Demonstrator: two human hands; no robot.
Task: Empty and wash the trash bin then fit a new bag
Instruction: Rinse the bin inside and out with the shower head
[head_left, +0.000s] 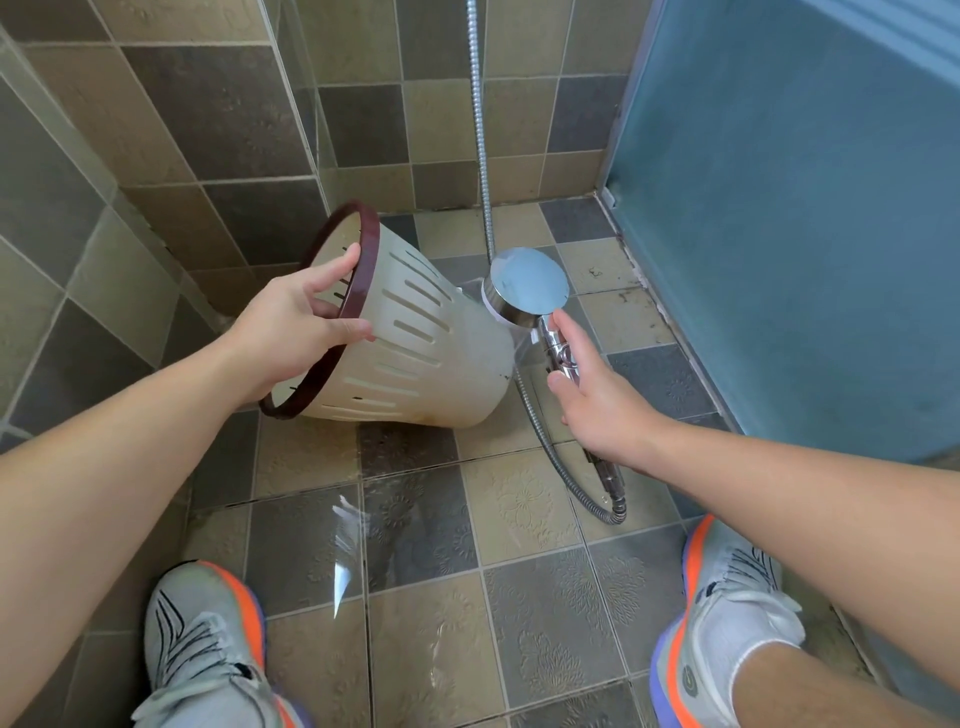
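Note:
A cream slotted trash bin (415, 343) with a dark red rim is held tipped on its side above the tiled floor, mouth facing left toward the wall. My left hand (296, 322) grips its rim, fingers inside and thumb outside. My right hand (592, 389) holds the chrome handle of a shower head (527, 283), whose round face points at the bin's base. A faint spray of water shows against the bin's bottom end. No bag is in the bin.
The metal shower hose (480, 130) hangs down the tiled back wall and loops on the wet floor (415, 519) by my right foot. A blue frosted panel (789, 208) closes the right side. My two shoes (202, 639) stand at the bottom.

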